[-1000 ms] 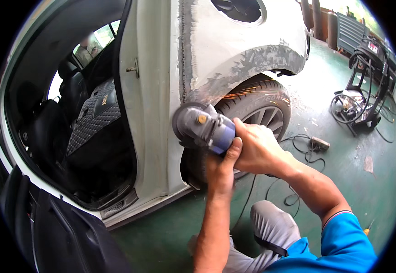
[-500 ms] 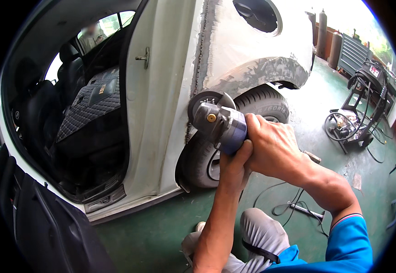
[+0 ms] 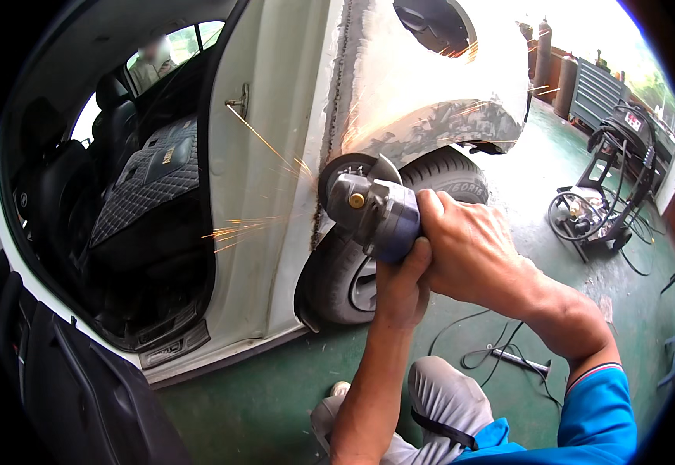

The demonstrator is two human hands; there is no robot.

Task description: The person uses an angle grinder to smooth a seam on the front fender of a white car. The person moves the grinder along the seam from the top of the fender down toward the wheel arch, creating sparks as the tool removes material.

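On the left is the white metal car (image 3: 267, 194), with its black open door (image 3: 81, 372) at the lower left. A black quilted cover (image 3: 147, 174) is inside the car. In the middle, the grey-and-blue metal grinder (image 3: 376, 213) is at the car's side, before the round black rubber tire (image 3: 333, 283). The bare left hand (image 3: 405, 283) is under the grinder; the bare right hand (image 3: 469, 244) is on its right. Below them, a thin black cord (image 3: 508, 343) lies on the green floor (image 3: 252, 411). Farther right is a black wheeled cart (image 3: 630, 136), with a grey metal cabinet (image 3: 595, 91) behind it and tall dark metal bottles (image 3: 543, 58) left of the cabinet.
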